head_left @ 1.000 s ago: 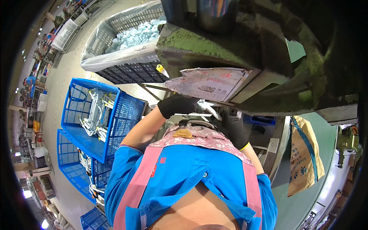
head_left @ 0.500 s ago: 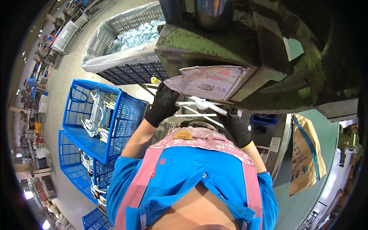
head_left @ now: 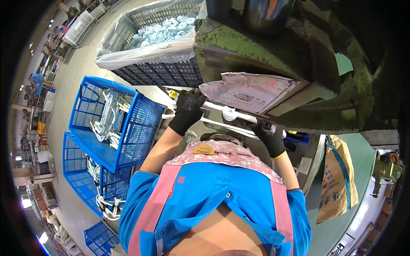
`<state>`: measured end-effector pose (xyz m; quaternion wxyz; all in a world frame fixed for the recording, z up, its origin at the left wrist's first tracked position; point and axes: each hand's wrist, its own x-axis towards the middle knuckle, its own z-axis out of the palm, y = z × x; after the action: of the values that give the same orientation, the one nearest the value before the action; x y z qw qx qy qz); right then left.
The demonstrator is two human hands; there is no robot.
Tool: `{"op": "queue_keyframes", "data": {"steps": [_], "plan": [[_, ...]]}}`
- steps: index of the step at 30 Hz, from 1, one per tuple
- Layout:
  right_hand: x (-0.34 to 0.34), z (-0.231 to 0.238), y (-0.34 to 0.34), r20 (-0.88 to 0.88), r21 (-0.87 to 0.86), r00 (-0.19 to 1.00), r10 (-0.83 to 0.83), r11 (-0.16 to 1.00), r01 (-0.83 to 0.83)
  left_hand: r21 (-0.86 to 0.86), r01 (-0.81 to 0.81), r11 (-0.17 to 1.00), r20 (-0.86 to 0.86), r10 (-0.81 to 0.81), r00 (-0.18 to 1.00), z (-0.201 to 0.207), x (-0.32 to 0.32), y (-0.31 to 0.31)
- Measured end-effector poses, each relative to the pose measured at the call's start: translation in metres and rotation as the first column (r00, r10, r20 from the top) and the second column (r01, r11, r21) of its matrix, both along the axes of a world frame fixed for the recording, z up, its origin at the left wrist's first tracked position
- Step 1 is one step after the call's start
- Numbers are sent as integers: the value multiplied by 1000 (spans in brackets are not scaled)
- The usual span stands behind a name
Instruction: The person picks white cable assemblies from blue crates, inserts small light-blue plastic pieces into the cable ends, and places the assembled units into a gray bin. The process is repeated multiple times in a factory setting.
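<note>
A white tubular frame [head_left: 229, 113] with a white fitting at its middle lies under the head of a green, worn machine [head_left: 256, 51]. My left hand [head_left: 188, 112], in a black glove, is closed around the left part of the frame, near a yellow end piece [head_left: 172, 94]. My right hand [head_left: 270, 140], also in a black glove, is closed at the frame's right end. Its fingertips are partly hidden beside a small metal block [head_left: 267, 126]. A torn paper sheet [head_left: 247, 91] on the machine hangs just above the frame.
Two blue crates [head_left: 143, 128] with white tubular parts stand stacked at the left. Behind them a dark, plastic-lined crate [head_left: 158, 72] holds pale blue pieces. On the right, a brown sack [head_left: 339, 183] lies on a green surface [head_left: 363, 147]. A socket [head_left: 304, 165] sits near my right forearm.
My view has shifted, so the machine appears farther right. The frame's tubes have changed angle between my hands, now sloping down to the right. Both hands stay on the frame.
</note>
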<state>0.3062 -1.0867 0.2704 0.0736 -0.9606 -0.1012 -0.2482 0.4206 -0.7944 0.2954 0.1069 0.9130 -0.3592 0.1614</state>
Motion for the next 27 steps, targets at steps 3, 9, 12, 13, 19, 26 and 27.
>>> {"op": "queue_keyframes", "data": {"steps": [3,9,12,13,19,26,27], "plan": [[0,3,1,-4,9,1000,-6,1000,6,59,-36,998,-48,39,998,4,-1,-2],[-2,13,8,-80,54,997,-5,998,9,-13,20,1000,8,-20,1000,-1,6,0],[-3,18,12,-55,4,995,-83,997,83,-45,65,997,30,-64,997,-5,11,0],[-2,21,11,113,-59,991,-69,995,76,-50,76,996,41,-74,996,-5,11,0],[-5,29,25,-117,85,975,-188,976,199,103,135,985,27,-139,990,5,19,5],[-7,15,34,-95,60,943,-318,944,324,-144,351,925,22,-352,936,16,40,13],[-7,13,33,-115,54,939,-326,941,333,-119,353,928,16,-353,935,16,41,13]]}}
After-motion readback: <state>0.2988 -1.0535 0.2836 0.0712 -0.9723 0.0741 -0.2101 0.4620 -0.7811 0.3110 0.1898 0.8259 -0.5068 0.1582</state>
